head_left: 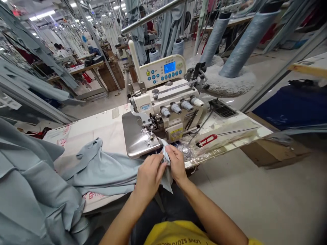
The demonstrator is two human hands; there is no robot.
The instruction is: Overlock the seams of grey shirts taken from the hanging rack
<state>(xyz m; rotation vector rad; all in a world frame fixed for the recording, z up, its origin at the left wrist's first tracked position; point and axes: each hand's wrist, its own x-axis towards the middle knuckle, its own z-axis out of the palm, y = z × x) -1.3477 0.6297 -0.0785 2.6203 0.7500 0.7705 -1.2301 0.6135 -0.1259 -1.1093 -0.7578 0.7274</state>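
Both of my hands meet in front of a white overlock sewing machine [168, 102], close to its metal plate [138, 136]. My left hand [150, 172] is closed on the light blue fabric [109, 170], which spreads leftward over the table. My right hand [176, 163] pinches a folded edge of the same fabric between thumb and fingers, and a strip of it rises toward the machine. A loose corner hangs below my hands. The exact fold between my fingertips is partly hidden.
Red-handled thread snips [208, 140] lie on the table [99, 126] at the right. Large thread cones [247, 44] stand behind the machine. Piled light blue fabric [33, 190] fills the left side. A metal bar [153, 16] crosses above. People sit at other tables farther back.
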